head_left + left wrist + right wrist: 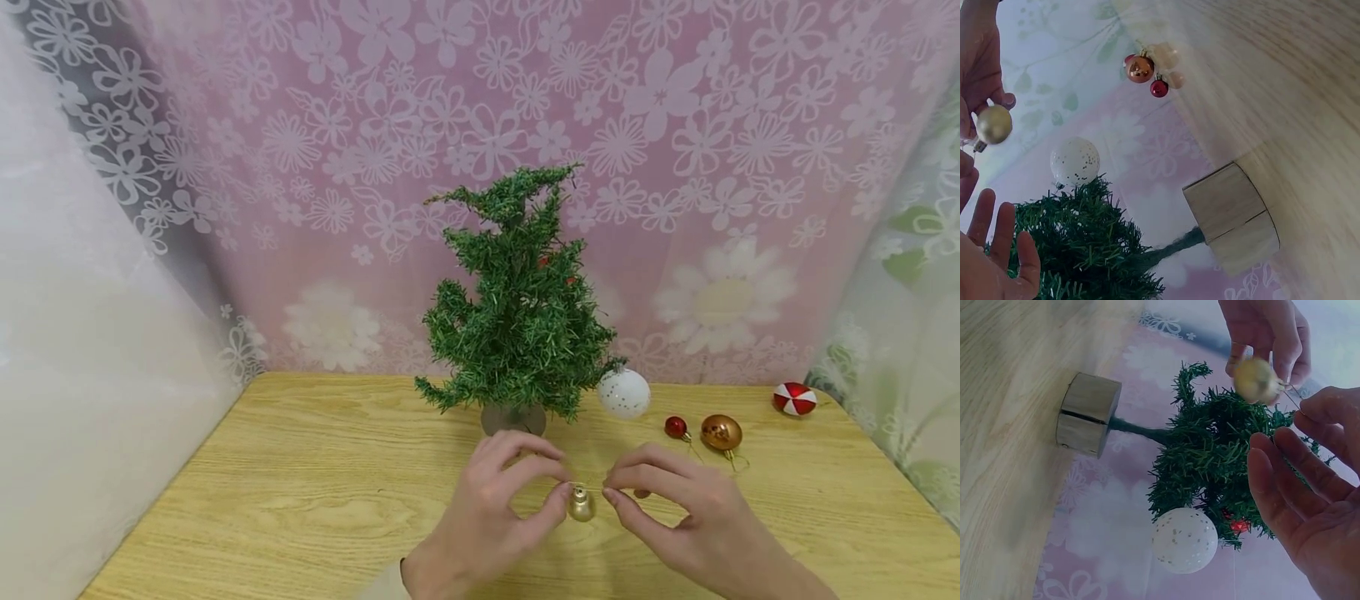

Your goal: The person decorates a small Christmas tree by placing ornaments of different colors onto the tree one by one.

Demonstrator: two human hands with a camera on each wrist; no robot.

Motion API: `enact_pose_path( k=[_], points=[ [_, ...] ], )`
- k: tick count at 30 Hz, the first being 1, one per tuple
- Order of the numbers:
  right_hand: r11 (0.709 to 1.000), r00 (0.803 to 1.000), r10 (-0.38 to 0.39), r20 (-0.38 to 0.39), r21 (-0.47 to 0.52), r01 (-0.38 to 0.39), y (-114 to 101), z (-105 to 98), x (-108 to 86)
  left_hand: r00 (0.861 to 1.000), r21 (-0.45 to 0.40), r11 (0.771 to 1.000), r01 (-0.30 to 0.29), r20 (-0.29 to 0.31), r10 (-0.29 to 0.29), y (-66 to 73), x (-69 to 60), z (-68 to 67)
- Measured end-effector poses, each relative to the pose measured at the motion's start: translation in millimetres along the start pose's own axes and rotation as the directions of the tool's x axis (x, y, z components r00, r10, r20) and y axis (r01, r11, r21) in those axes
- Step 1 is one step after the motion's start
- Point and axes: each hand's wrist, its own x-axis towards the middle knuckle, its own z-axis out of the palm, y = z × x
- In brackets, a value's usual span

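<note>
A small gold bauble [581, 507] hangs by its thin loop of string between the two hands, above the table in front of the tree. The left hand [498, 508] pinches one side of the loop between thumb and forefinger. On the other side, the right hand [682, 504] pinches the string the same way. In the right wrist view the gold bauble [1255, 381] is blurred, with the string running from its cap to the right hand [1316, 494]. Behind the hands stands a small green artificial Christmas tree [517, 308] on a round base [513, 419].
A white dotted bauble [624, 393] hangs from the tree's lower right branch; something red [1238, 524] shows among its branches. To the right on the wooden table [322, 483] lie a small red bauble [677, 427], a copper bauble [722, 432] and a red-and-white ornament [795, 399].
</note>
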Motion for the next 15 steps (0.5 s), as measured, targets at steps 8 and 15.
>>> enact_pose_path(
  k=[8, 15],
  points=[
    [0.997, 0.996, 0.076, -0.052, -0.003, -0.077, -5.6, -1.2, 14.8, 0.995, -0.107, 0.990, 0.090, -0.026, -0.093, 2.2, 9.0, -11.4],
    [0.998, 0.994, 0.059, -0.094, 0.008, -0.058, -6.5, 2.3, 33.8, 0.982, -0.154, 0.977, 0.148, -0.093, -0.164, 3.2, 21.9, -23.0]
  ],
)
